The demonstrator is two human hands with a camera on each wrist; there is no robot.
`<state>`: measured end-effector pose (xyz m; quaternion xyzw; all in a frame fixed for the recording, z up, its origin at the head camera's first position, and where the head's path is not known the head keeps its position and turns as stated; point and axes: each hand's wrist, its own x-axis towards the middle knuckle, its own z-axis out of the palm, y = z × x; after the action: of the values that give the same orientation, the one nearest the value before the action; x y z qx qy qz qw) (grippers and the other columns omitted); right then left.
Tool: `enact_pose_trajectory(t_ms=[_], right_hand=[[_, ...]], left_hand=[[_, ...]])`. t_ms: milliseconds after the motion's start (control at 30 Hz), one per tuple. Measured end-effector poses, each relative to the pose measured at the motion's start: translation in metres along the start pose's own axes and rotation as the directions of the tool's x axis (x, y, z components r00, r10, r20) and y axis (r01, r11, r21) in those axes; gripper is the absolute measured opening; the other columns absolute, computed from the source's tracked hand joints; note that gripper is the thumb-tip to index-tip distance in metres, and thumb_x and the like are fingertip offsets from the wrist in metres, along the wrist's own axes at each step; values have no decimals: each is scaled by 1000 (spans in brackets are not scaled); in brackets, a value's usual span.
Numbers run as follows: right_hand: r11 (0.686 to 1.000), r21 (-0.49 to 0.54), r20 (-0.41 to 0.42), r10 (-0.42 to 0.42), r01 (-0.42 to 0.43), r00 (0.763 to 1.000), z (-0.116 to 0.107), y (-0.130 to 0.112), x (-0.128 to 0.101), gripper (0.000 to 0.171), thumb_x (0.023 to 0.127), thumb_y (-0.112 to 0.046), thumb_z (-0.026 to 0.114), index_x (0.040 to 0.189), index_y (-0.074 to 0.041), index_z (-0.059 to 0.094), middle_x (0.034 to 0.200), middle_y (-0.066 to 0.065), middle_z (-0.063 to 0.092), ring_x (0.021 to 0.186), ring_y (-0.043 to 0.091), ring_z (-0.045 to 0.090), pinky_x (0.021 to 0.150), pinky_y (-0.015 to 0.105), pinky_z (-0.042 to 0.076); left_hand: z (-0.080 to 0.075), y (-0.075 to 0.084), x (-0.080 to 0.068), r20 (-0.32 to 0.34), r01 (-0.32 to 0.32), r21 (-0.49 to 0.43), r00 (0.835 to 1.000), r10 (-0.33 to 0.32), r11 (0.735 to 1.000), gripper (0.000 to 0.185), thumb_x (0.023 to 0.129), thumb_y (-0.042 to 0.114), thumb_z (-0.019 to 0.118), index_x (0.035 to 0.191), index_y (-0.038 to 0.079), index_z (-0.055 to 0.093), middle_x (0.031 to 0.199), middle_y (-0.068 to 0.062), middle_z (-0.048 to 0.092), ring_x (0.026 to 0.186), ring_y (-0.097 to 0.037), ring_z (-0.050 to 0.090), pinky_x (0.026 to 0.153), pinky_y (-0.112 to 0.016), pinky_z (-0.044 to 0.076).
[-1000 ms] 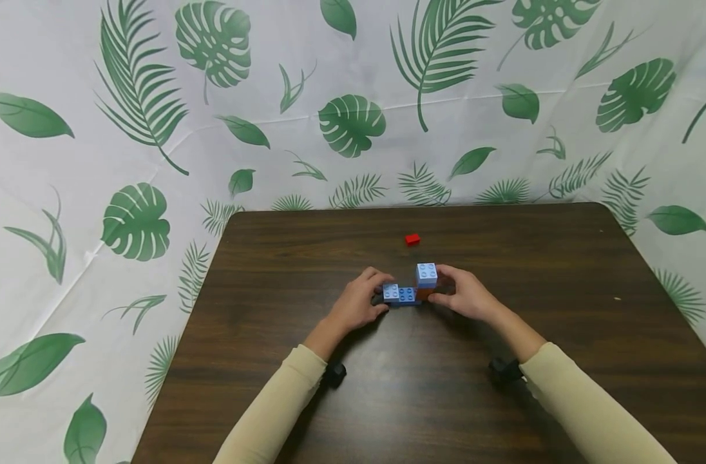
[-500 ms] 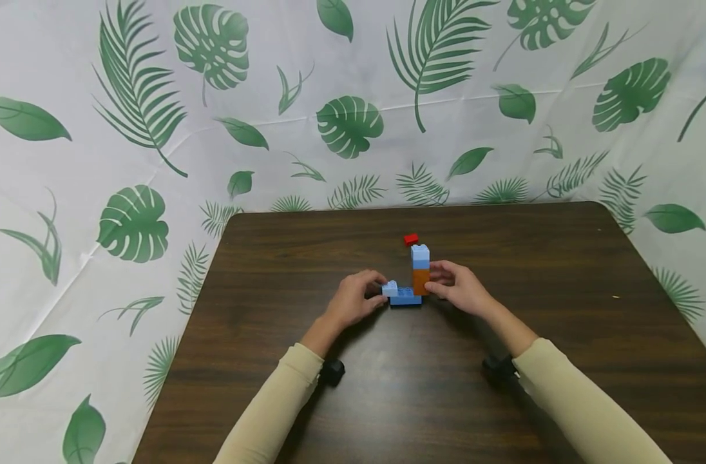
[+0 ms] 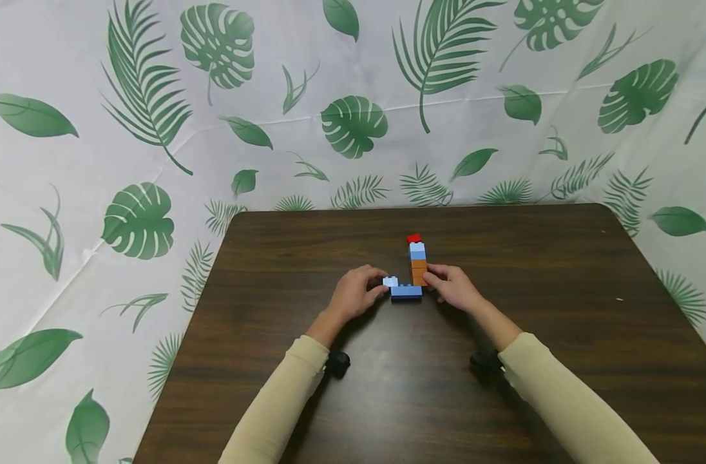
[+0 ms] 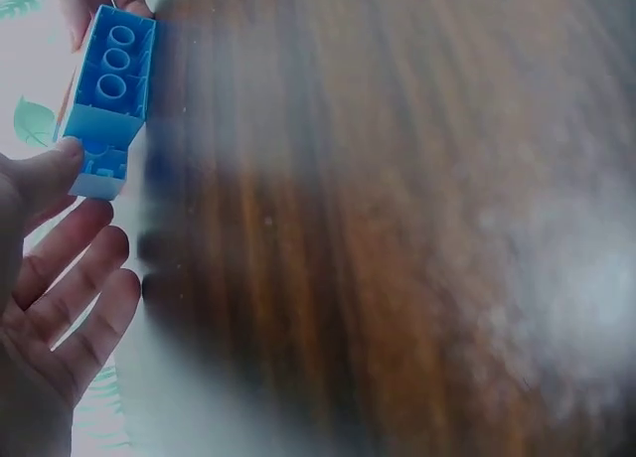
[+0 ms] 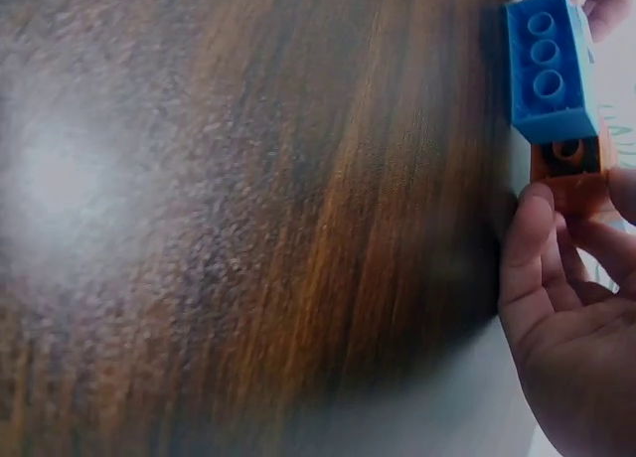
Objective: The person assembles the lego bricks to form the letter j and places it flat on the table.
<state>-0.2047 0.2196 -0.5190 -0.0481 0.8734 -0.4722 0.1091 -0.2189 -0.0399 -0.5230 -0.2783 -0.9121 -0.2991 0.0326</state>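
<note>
A small brick build hangs between my two hands in the head view: a blue base brick (image 3: 406, 291) with a small light blue brick (image 3: 390, 281) on its left end. On its right end stands an orange brick (image 3: 419, 272) topped by a light blue brick (image 3: 417, 251). My left hand (image 3: 382, 289) grips the left end, its thumb (image 4: 45, 169) on the light blue brick (image 4: 99, 169). My right hand (image 3: 431, 280) pinches the orange brick (image 5: 571, 169), thumb (image 5: 527, 228) in front. Both wrist views show the hollow underside of the blue base (image 4: 114, 75) (image 5: 552, 70).
A loose red brick (image 3: 413, 238) lies on the dark wooden table (image 3: 306, 258) just behind the build. A leaf-print cloth (image 3: 353, 122) hangs behind and around the table. The table's far edge runs close behind the red brick.
The build has been tipped from studs facing me to standing upright, and has shifted a little farther from me. Both hands kept hold and moved with it.
</note>
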Motion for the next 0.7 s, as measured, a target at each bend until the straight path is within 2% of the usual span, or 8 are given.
enact_pose_trajectory(t_ms=[200, 367, 700], right_hand=[[1000, -19, -35, 21, -21, 999, 1, -2, 0, 48, 99, -26, 52, 135, 6, 49, 112, 25, 56, 70, 22, 62, 56, 33, 53], [998, -27, -40, 49, -50, 998, 0, -1, 1, 47, 99, -27, 52, 134, 5, 51, 107, 23, 61, 67, 21, 62, 57, 33, 53], [998, -18, -43, 65, -65, 997, 3, -1, 2, 46, 99, -27, 52, 133, 4, 53, 103, 23, 65, 73, 21, 62, 57, 33, 54]], left_hand=[[3, 3, 4, 10, 11, -1, 1000, -11, 1000, 25, 90, 32, 67, 111, 19, 70, 97, 6, 67, 83, -9, 60, 77, -31, 50], [5, 4, 5, 9, 27, -25, 1000, -26, 999, 26, 90, 29, 68, 112, 17, 71, 99, 3, 68, 83, -12, 61, 78, -32, 50], [7, 2, 4, 18, 35, -19, 999, -34, 999, 27, 90, 30, 67, 113, 17, 71, 100, 4, 69, 84, -11, 61, 78, -31, 50]])
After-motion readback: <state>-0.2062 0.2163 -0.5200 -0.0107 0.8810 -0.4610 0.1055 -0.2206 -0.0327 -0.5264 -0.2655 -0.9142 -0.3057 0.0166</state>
